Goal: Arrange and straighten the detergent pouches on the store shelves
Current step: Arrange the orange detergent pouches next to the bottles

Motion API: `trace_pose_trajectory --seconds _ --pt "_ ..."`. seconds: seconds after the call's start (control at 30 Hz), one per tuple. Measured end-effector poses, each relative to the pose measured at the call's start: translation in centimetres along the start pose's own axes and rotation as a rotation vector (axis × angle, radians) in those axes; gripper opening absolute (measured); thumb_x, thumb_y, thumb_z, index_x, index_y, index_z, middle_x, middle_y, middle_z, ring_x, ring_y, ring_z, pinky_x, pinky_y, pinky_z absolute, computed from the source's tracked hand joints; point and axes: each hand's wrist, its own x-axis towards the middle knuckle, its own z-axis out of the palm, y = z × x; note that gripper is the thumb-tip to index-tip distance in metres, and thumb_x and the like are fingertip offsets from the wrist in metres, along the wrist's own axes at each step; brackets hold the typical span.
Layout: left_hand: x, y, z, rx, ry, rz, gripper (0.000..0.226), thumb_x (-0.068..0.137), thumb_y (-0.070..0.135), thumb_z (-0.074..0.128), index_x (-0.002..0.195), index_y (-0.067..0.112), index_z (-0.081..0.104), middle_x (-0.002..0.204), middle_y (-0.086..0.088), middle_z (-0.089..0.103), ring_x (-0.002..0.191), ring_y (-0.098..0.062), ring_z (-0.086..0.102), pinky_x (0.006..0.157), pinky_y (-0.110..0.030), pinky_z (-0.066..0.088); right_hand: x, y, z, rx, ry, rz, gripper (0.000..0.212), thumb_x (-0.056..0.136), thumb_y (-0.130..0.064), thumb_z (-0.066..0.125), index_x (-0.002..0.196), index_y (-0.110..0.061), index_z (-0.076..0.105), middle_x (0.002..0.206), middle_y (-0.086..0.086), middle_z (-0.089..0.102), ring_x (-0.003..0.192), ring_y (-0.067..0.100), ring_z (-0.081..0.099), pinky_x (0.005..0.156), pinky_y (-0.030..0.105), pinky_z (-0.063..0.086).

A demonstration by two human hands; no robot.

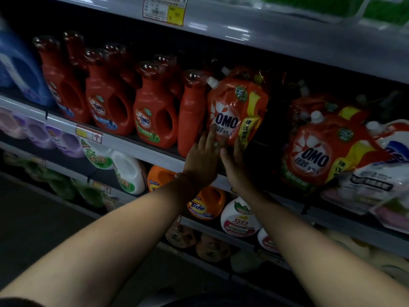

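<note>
A red OMO detergent pouch (236, 107) with a white spout stands upright on the middle shelf (141, 149), right beside a row of red bottles. My left hand (204, 154) lies flat against its lower front with straight fingers. My right hand (234, 160) presses its lower right side, thumb up, fingers partly hidden behind the pouch base. Further right, another red OMO pouch (318, 149) leans forward, with more pouches behind it. A white pouch (382, 165) slumps at the far right.
Red OMO bottles (155, 111) fill the shelf to the left, with a blue bottle (20, 69) at the far left. A dark gap lies between the two pouch groups. Lower shelves hold white, orange Tide (205, 202) and purple bottles. A price label (164, 9) hangs on the upper shelf.
</note>
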Motion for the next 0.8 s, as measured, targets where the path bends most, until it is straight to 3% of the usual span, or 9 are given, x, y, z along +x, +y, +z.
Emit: trace_pose_trajectory --seconds 0.13,0.27,0.4,0.5,0.63,0.8 --pt "-0.6 -0.1 -0.3 -0.014 -0.025 0.029 0.077 0.094 0.025 0.053 0.159 0.019 0.013 0.165 -0.021 -0.001 0.148 -0.045 0.017 0.112 -0.051 0.034 1.4 -0.1 -1.2 -0.018 0.002 0.017 0.100 0.072 -0.090 0.037 0.154 -0.042 0.006 0.164 -0.007 0.010 0.149 0.017 0.017 0.117 0.052 0.025" --pt "-1.3 -0.1 -1.1 -0.090 -0.083 0.018 0.076 0.099 0.031 0.047 0.159 0.020 0.003 0.166 -0.014 -0.005 0.151 -0.040 0.011 0.118 -0.051 0.027 0.7 -1.0 -2.0 -0.119 -0.061 0.005 0.097 0.078 -0.081 0.038 0.156 -0.035 0.003 0.164 -0.003 0.008 0.150 0.019 0.013 0.119 0.051 0.021" --pt "-2.6 0.3 -2.2 -0.106 -0.098 0.024 0.076 0.099 0.035 0.050 0.160 0.021 0.007 0.167 -0.013 0.002 0.150 -0.041 0.013 0.116 -0.055 0.028 -0.8 -0.9 -4.1 -0.527 -0.164 -0.114 0.080 0.094 -0.058 0.048 0.157 -0.027 0.010 0.165 0.002 0.001 0.150 0.023 0.006 0.121 0.046 0.017" --pt "-3.7 1.0 -3.1 -0.083 -0.093 0.043 0.074 0.099 0.039 0.053 0.159 0.020 0.015 0.167 -0.013 0.006 0.150 -0.042 0.013 0.117 -0.056 0.025 -2.5 -1.2 -6.5 -0.836 -0.217 -0.211 0.083 0.092 -0.060 0.047 0.157 -0.027 0.007 0.164 0.002 -0.009 0.150 0.028 -0.005 0.120 0.050 0.010" --pt "-4.2 3.5 -3.5 -0.059 -0.075 0.059 0.070 0.100 0.042 0.051 0.158 0.021 0.020 0.166 -0.014 0.010 0.150 -0.042 0.013 0.119 -0.053 0.023 -5.1 -1.8 -9.6 -0.927 -0.295 -0.056 0.079 0.096 -0.057 0.044 0.155 -0.036 -0.004 0.160 -0.005 -0.025 0.147 0.023 -0.024 0.120 0.045 -0.004" --pt "-3.6 8.7 -3.1 -0.098 -0.097 0.093 0.073 0.101 0.046 0.045 0.160 0.028 0.006 0.167 -0.009 -0.002 0.153 -0.035 0.001 0.121 -0.048 0.012 -8.1 -0.8 -13.9 -0.976 -0.279 0.039 0.083 0.096 -0.054 0.047 0.154 -0.035 -0.007 0.160 -0.003 -0.028 0.147 0.024 -0.024 0.119 0.042 -0.008"
